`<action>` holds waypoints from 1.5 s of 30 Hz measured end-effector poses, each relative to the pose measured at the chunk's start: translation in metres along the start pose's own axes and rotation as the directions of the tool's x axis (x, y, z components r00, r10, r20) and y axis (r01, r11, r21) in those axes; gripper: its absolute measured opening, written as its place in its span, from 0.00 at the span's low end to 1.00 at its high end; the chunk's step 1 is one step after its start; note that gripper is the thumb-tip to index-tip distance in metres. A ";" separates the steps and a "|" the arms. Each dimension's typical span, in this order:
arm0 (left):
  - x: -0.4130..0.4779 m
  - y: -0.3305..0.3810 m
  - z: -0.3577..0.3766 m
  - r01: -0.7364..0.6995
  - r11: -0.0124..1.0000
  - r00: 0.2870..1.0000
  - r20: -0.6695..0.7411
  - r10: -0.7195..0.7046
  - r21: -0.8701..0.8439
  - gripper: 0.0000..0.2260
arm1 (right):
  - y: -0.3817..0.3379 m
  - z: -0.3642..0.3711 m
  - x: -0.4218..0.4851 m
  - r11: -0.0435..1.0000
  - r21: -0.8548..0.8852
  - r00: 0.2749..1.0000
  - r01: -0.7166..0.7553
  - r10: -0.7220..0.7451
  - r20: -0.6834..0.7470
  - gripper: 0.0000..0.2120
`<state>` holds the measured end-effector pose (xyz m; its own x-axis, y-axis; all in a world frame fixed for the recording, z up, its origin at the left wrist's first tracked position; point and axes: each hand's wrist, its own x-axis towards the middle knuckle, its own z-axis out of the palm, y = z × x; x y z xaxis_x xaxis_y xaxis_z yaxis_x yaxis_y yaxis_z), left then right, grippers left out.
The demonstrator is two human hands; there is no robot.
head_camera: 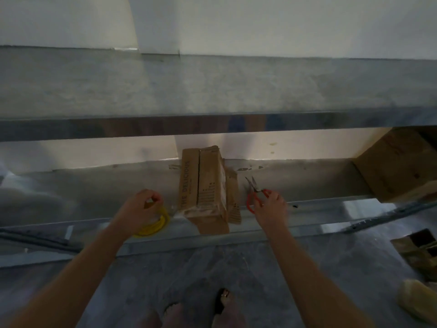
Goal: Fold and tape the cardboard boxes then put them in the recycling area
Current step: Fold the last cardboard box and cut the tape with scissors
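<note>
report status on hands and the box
Left hand grips yellow tape roll. Right hand holds red scissors. Folded cardboard on shelf between them. Nothing blocking.

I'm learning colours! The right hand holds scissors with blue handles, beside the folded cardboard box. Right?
Not quite. The head view shows red handles, not blue. The right hand does hold the scissors beside the folded cardboard box.

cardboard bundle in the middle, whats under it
The folded cardboard bundle lies on the lower metal shelf, its near end over the front lip. Whether anything lies between them is hidden by the cardboard.
</note>
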<state>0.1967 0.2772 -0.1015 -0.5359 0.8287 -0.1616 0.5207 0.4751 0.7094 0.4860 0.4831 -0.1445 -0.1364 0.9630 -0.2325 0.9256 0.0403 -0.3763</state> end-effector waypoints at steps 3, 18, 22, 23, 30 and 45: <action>-0.004 0.005 0.002 0.014 1.000 0.999 -0.043 -0.013 0.027 0.04 | 0.002 0.015 0.023 0.997 -0.054 0.998 0.053 -0.051 0.034 0.25; 0.000 0.009 -0.014 0.004 1.000 1.000 -0.002 -0.004 0.016 0.06 | -0.038 -0.005 -0.008 0.968 0.041 0.962 0.247 -0.240 -0.127 0.19; -0.001 0.007 -0.020 -0.040 0.999 0.997 0.071 0.039 0.016 0.02 | -0.073 -0.004 -0.085 0.909 0.077 0.904 0.411 -0.394 -0.168 0.23; -0.001 0.006 -0.021 -0.057 0.998 0.995 0.080 0.055 0.021 0.02 | -0.081 -0.002 -0.104 0.898 0.089 0.892 0.431 -0.409 -0.192 0.24; -0.008 0.004 -0.024 -0.170 0.985 0.973 0.158 0.165 0.021 0.02 | -0.122 0.028 -0.171 0.861 0.002 0.821 0.509 -0.485 -0.299 0.25; -0.005 0.001 -0.024 -0.145 0.985 0.976 0.149 0.158 -0.093 0.04 | -0.140 0.057 -0.146 0.938 0.078 0.878 0.339 -0.285 -0.384 0.19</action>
<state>0.1839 0.2666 -0.0838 -0.3420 0.9279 -0.1483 0.5287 0.3205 0.7860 0.3558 0.3215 -0.1092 -0.2484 0.9365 0.2476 0.7943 0.3432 -0.5013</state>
